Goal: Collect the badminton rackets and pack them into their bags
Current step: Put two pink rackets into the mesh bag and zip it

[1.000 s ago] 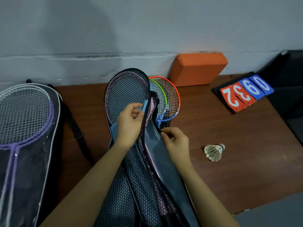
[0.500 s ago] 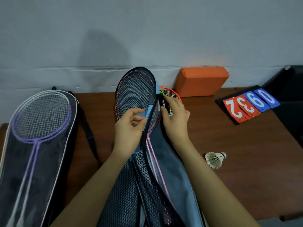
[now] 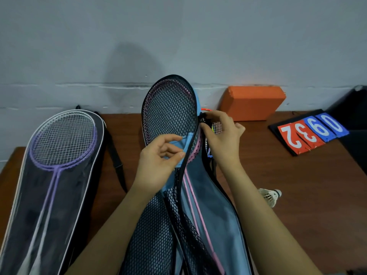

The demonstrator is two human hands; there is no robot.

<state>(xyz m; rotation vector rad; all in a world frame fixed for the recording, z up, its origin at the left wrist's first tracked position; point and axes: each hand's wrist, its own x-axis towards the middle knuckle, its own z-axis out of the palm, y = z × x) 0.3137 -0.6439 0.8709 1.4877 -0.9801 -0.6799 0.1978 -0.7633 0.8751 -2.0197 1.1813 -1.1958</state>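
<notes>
Purple racket [image 3: 59, 143] seen lying inside the clear-fronted black bag [image 3: 21, 225] at left of the wooden table [image 3: 297, 195]; second white frame apparently alongside it in the same bag; judged packed, though whether that bag is zipped cannot be told. Pink racket [image 3: 193, 155] sitting inside the blue mesh bag [image 3: 168, 112], head toward the wall, twin pink shafts visible running down through the still-gaping side seam. Left hand [image 3: 158, 161] pinching the blue fabric edge of the mesh bag between thumb and fingertips, other fingers loosely curled, holding the flap taut. Right hand [image 3: 220, 135] curled at the bag's black rim near the head end, fingertips closed on a small dark piece, most likely the zip pull; exact hold too small to confirm. Orange-rimmed racket [image 3: 215, 126] partly hidden behind the right hand, lying on the table just beside the mesh bag; not yet bagged, as far as visible. Judged stage: zip closure of the second bag under way, seam below the hands open. Remaining: finish the zip, deal with the orange-rimmed racket. Also on the table: shuttlecock [image 3: 270, 196] loose at right, orange block [image 3: 252, 102] against the wall, flip scoreboard [image 3: 309, 132] further right.
</notes>
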